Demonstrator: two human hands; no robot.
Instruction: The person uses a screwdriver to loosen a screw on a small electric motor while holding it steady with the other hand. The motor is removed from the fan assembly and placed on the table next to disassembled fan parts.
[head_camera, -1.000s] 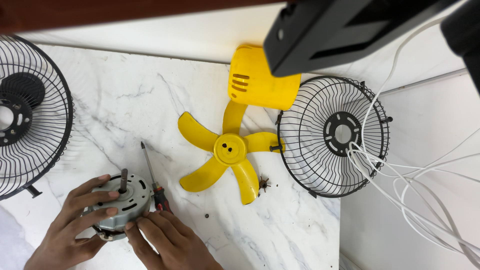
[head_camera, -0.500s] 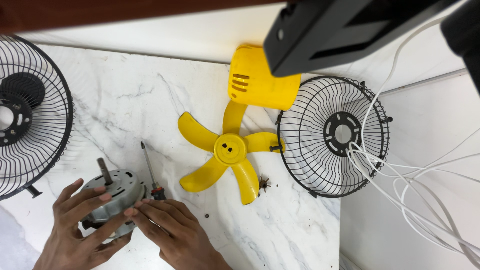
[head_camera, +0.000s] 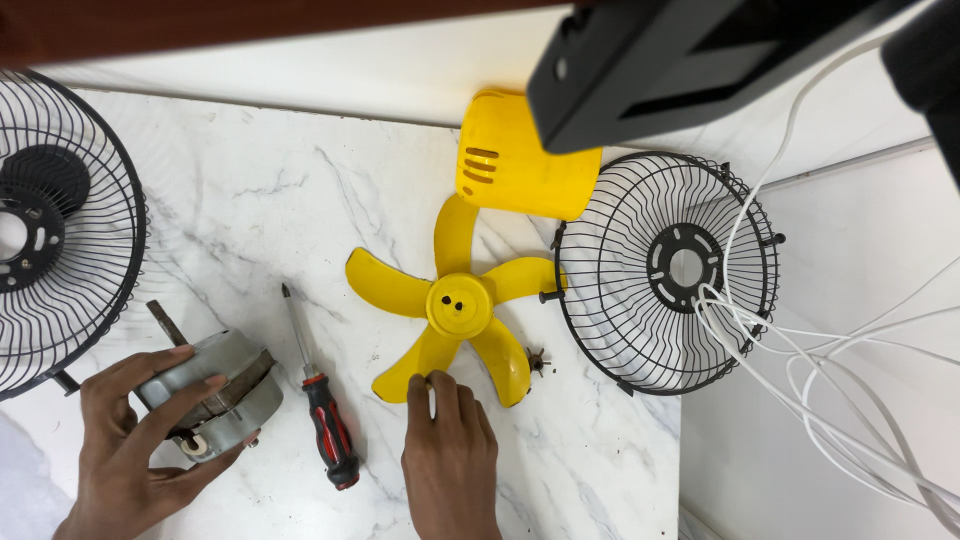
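Left hand (head_camera: 130, 440): wrapped around the grey fan motor (head_camera: 212, 392), thumb and fingers curled over its casing, gripping it just above the marble table (head_camera: 230, 200) at the near left.
Fan motor: tilted, metal shaft (head_camera: 165, 322) pointing up and to the far left, a pale round part showing at its underside.
Right hand (head_camera: 450, 455): laid flat on the table at the near centre, fingers loosely extended and gripping nothing, fingertips (head_camera: 430, 385) touching the near blade of the yellow fan blade (head_camera: 455, 300).
Yellow fan blade: lay flat in the middle of the table, five blades around a round hub with two small holes.
Screwdriver (head_camera: 318, 400): red and black handle, lay between the two hands, tip pointing far, untouched.
Yellow housing (head_camera: 520, 165): sat just beyond the fan blade, vent slots on its left face.
Right grille (head_camera: 668, 270): black wire guard, lay right of the fan blade, touching one blade tip.
Left grille (head_camera: 60, 230): black wire guard at the far left edge, partly cut off.
White cables (head_camera: 800, 350): trailed over the right grille and off to the near right.
Small dark part (head_camera: 538, 360): sat near the blade, beside the right grille.
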